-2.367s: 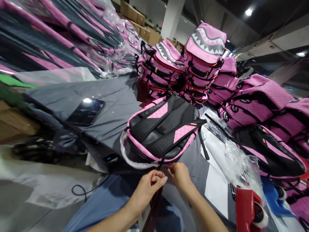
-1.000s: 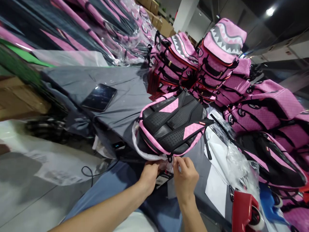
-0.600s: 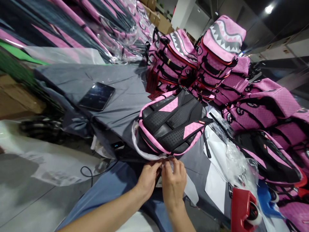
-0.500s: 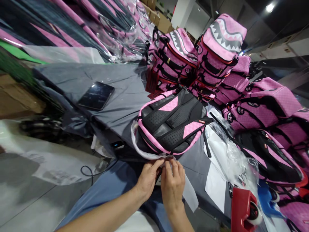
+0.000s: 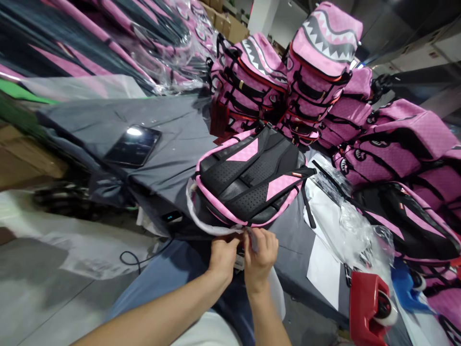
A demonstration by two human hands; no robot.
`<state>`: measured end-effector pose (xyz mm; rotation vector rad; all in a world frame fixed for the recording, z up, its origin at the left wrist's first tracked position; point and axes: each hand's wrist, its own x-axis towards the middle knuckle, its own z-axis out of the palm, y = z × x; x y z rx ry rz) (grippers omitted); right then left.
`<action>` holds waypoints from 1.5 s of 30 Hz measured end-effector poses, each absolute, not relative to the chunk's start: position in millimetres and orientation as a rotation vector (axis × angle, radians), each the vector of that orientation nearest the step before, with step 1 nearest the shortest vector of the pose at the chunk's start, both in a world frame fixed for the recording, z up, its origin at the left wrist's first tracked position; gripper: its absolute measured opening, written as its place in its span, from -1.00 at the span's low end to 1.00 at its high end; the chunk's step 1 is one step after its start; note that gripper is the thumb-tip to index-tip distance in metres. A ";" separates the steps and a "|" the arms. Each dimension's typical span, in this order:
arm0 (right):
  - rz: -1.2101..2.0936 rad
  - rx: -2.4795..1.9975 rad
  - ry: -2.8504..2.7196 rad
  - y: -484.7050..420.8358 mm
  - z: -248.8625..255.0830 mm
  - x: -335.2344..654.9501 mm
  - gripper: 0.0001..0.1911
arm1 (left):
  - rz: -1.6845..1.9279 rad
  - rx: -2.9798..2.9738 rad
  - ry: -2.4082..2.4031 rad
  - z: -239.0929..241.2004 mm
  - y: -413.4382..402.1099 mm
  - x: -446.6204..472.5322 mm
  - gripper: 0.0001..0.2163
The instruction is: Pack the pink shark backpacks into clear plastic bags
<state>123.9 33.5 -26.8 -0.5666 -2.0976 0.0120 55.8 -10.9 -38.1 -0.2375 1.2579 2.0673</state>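
Note:
A pink and black backpack (image 5: 248, 182) lies back-side up on the grey table cover (image 5: 173, 129), partly resting on a white foam sheet (image 5: 196, 218). At its near edge my left hand (image 5: 223, 252) and my right hand (image 5: 260, 252) are pressed close together, fingers curled. My right hand pinches a thin clear plastic sleeve (image 5: 277, 293) that hangs down from it. My left hand grips a small tag (image 5: 238, 262) just under the backpack's edge; most of the tag is hidden by my fingers.
Stacks of pink shark-mouth backpacks (image 5: 317, 57) crowd the back and right. Bagged backpacks (image 5: 108, 38) pile up at the left. A dark tablet (image 5: 132, 145) lies on the cover. A red tape dispenser (image 5: 370, 307) and white paper sheets (image 5: 324, 269) sit at the right.
Both hands have closed in tighter at the backpack's near edge. The clear sleeve now hangs lower from my right hand. The view has shifted slightly.

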 end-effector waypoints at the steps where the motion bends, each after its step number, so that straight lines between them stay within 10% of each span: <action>1: -0.052 -0.583 -2.081 35.7 -30.3 118.7 -0.96 | 2.069 -0.256 1.270 -38.0 -11.7 55.4 -0.71; 25: -0.311 -0.431 -2.333 38.8 -25.3 119.0 -0.72 | 1.890 -0.186 1.254 -0.3 -47.6 51.1 -0.61; 45: 1.246 -0.995 -1.968 54.5 -12.6 115.2 -0.75 | 1.901 0.109 0.998 -37.8 -27.5 52.7 -0.43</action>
